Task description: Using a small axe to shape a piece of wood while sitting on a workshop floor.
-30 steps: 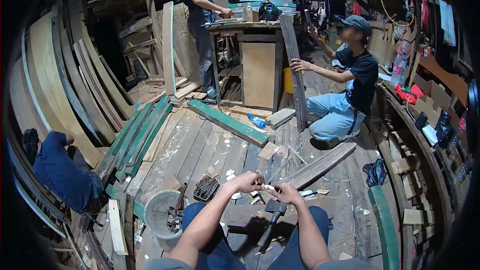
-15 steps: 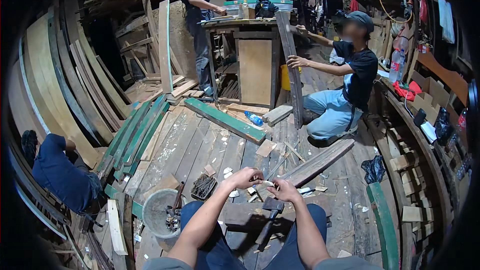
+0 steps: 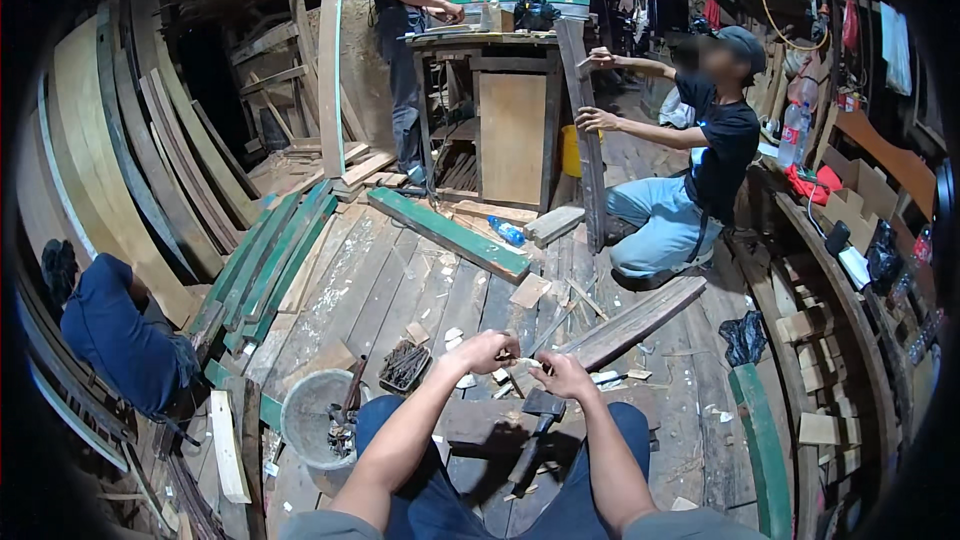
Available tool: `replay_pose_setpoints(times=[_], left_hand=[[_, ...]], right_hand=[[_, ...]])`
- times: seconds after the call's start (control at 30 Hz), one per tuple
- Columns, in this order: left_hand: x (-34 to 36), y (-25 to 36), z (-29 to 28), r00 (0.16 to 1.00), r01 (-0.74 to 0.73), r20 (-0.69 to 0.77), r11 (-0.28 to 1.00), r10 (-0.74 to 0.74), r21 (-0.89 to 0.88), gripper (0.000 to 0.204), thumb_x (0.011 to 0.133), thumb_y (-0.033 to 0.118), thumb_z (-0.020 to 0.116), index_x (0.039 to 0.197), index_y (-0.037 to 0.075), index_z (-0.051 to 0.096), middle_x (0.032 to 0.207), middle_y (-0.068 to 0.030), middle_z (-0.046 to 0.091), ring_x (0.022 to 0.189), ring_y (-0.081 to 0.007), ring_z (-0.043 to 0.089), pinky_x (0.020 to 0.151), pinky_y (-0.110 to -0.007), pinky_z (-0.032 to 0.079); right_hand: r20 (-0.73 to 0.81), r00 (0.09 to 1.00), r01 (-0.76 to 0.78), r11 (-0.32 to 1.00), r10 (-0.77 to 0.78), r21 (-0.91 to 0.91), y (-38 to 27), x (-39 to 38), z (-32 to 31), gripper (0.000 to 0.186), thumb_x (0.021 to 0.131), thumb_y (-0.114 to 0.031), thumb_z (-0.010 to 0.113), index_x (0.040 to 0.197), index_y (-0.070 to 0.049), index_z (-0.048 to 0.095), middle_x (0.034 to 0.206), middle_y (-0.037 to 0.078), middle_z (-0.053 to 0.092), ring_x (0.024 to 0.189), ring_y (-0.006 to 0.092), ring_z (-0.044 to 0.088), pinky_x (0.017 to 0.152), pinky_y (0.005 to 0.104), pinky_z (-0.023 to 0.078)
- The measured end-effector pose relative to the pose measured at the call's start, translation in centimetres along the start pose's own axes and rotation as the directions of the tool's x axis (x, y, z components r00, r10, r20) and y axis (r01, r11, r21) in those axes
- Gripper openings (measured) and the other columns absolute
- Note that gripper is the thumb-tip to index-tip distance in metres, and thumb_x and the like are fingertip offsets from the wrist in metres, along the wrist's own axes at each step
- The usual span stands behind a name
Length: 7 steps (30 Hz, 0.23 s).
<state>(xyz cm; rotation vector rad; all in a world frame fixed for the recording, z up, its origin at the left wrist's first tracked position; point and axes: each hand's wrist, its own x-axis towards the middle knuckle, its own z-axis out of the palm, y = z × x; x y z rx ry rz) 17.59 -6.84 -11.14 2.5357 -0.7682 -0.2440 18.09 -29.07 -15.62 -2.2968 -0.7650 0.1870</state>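
Observation:
Both my hands meet above a dark wooden block between my knees. My left hand pinches one end of a small pale piece, which looks like wood. At its other end, the fingers of my right hand are closed on it. The piece is too small to make out further. Just below my hands lies a hammer-like tool with a dark metal head, its handle pointing back toward me. A small tray of dark nails stands left of my hands.
A grey bucket with tools is by my left knee. Ahead lie a thick plank and a green beam. One person kneels holding an upright board; another stands at a bench; a third sits left.
My hands have shifted slightly left and down, still holding the small pale piece. The kneeling person's upper hand has moved a little along the upright board.

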Motion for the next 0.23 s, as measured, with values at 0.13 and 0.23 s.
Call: replay_pose_setpoints(times=[0.13, 0.23], left_hand=[[0.1, -0.3, 0.3, 1.0, -0.024, -0.019, 0.999, 0.024, -0.021, 0.02, 0.079, 0.015, 0.063, 0.095, 0.002, 0.062, 0.089, -0.0168, 0.066, 0.088, -0.0339, 0.062, 0.076, -0.041, 0.049], [0.2, -0.4, 0.4, 0.999, 0.045, 0.015, 0.999, -0.045, 0.006, 0.023, 0.08, 0.018, 0.063, 0.096, 0.002, 0.062, 0.094, -0.0184, 0.065, 0.09, -0.034, 0.062, 0.076, -0.041, 0.049]], right_hand=[[-0.027, 0.998, 0.049, 0.998, -0.05, -0.033, 1.3, 0.0, 1.1, 0.039, 0.083, -0.036, 0.062, 0.1, -0.001, 0.059, 0.086, 0.023, 0.064, 0.084, 0.0364, 0.063, 0.072, 0.0435, 0.049], [0.031, 0.999, -0.031, 0.997, 0.034, -0.077, 1.9, -0.1, 1.3, 0.054, 0.078, -0.04, 0.068, 0.115, -0.002, 0.054, 0.093, 0.024, 0.064, 0.09, 0.0365, 0.063, 0.078, 0.0433, 0.049]])
